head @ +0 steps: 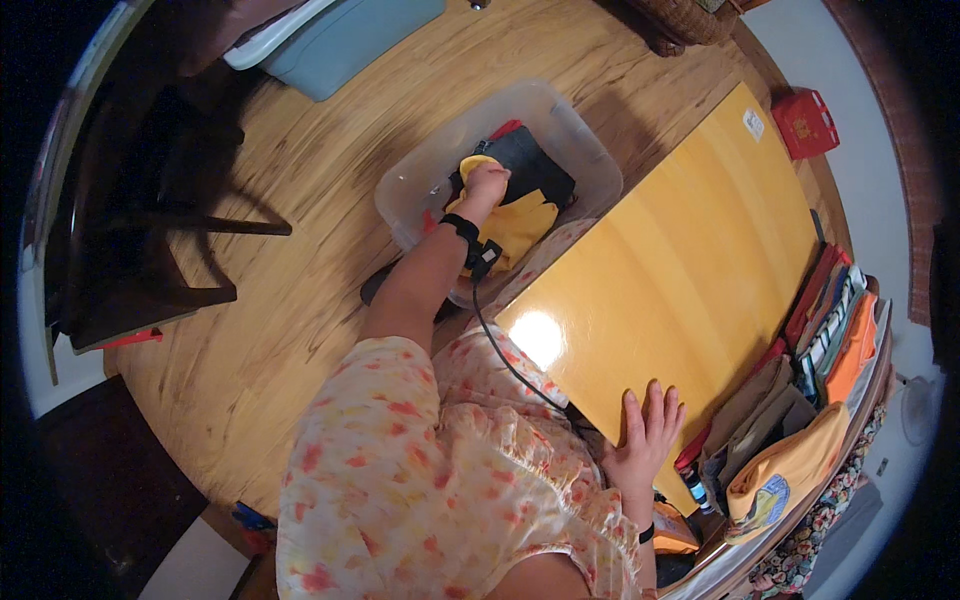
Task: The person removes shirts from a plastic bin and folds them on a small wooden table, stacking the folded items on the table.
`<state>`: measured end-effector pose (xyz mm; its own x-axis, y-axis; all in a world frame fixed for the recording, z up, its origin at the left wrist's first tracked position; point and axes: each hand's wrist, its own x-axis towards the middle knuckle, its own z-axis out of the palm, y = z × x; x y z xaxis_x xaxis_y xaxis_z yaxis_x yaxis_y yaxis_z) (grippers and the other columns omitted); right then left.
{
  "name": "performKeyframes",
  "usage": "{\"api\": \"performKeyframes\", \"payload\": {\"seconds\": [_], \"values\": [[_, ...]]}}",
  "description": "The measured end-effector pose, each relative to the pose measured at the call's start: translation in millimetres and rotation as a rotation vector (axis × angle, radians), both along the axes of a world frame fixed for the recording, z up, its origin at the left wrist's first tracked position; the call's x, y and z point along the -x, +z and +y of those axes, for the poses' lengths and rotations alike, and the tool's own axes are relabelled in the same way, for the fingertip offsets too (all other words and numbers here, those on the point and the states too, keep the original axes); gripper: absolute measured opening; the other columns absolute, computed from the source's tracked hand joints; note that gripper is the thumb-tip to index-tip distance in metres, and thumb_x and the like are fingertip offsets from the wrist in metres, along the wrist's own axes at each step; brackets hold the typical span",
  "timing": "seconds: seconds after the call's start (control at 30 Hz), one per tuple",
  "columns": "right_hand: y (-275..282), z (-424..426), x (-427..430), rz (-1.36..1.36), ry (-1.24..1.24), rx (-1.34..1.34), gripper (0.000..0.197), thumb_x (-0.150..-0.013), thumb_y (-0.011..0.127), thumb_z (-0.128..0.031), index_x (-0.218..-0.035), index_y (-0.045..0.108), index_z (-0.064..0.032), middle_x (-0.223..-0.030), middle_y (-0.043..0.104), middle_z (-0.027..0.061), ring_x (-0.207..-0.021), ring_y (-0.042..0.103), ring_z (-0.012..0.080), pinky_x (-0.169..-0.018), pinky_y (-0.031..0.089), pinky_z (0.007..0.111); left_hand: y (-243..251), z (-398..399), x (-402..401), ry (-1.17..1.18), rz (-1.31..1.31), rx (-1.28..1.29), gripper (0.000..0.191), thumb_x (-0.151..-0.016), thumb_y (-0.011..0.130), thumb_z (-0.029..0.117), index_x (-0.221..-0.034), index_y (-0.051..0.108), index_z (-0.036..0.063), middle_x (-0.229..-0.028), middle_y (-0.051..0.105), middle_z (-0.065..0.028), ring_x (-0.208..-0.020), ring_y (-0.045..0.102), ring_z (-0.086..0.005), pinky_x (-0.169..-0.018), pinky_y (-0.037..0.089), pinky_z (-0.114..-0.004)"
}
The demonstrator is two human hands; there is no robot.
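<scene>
My left hand (486, 184) reaches down into a clear plastic storage bin (416, 176) on the floor. Its fingers are closed on a yellow garment (517, 229), which lies partly spread inside the bin. Beside it are folded dark jeans (529, 161), with a bit of red cloth (505, 129) showing at their far edge. My right hand (646, 431) rests palm down, fingers slightly apart, on the near corner of a glossy yellow tabletop (675, 285). Nothing is held in it.
Folded clothes, including an orange shirt (787, 469), stand in rows right of the tabletop. A blue-grey plastic tub (345, 49) is at the upper left, above a dark wooden chair (195, 221). A red box (805, 124) sits past the table's far corner. A cable (502, 356) hangs from my left wrist.
</scene>
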<state>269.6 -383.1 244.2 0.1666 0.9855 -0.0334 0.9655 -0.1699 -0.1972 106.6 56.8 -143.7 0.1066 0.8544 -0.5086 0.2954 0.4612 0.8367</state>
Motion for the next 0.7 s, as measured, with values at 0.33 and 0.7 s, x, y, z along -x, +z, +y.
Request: {"api": "performKeyframes", "payload": {"seconds": [0.33,0.7], "values": [[-3.5,1.4,0.5,0.005,-0.016,0.021,0.076,-0.063,0.074,-0.016,-0.136,0.058,-0.0214,-0.153,0.044,0.0158,-0.147,0.031,0.0449,-0.118,0.018,0.065,-62.8,-0.7,60.3,0.175,0.320,0.167,0.095,-0.076,0.077,0.053,-0.145,0.044,-0.0028,-0.148,0.048,-0.0252,-0.139,0.044,-0.0390,-0.116,0.034,-0.042],[-5.4,-4.6,-7.3,0.000,0.039,0.018,0.081,-0.062,0.077,-0.015,-0.139,0.055,-0.0214,-0.155,0.042,0.0166,-0.147,0.031,0.0450,-0.118,0.018,0.066,5.7,-17.4,62.2,0.074,-0.317,0.154,0.057,-0.074,0.081,0.033,-0.117,0.065,-0.0010,-0.102,0.072,-0.0109,-0.095,0.068,-0.0262,-0.084,0.052,-0.038]]}}
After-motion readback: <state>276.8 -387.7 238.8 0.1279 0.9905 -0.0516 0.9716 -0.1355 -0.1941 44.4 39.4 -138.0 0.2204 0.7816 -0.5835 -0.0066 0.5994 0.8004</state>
